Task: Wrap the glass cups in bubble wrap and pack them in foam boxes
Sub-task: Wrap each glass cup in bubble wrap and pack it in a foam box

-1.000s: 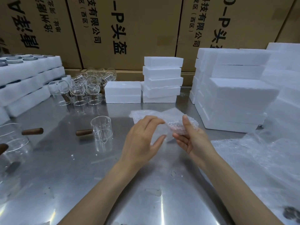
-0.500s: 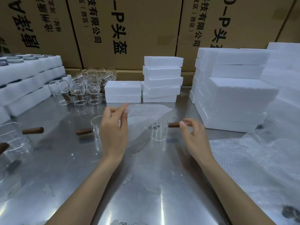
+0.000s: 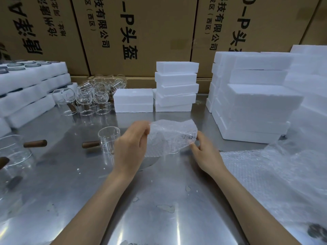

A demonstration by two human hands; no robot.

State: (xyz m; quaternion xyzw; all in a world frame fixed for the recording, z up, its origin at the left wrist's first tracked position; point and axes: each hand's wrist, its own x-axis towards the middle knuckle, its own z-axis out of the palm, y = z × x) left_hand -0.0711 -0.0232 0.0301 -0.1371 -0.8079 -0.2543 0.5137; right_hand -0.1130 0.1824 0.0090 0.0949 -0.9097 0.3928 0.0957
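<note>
Bubble-wrapped cup held between left hand, right hand.

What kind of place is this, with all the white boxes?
Probably a packing room or warehouse. Stacks of white foam boxes and many glass cups stand on a metal table, with big cardboard cartons behind.

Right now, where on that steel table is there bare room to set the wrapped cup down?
Bare steel table lies in front, between the forearms. Another strip runs between the low white foam box and the bubble-wrapped bundle. Crowded: clear glass cups back left, loose bubble wrap sheets right.
</note>
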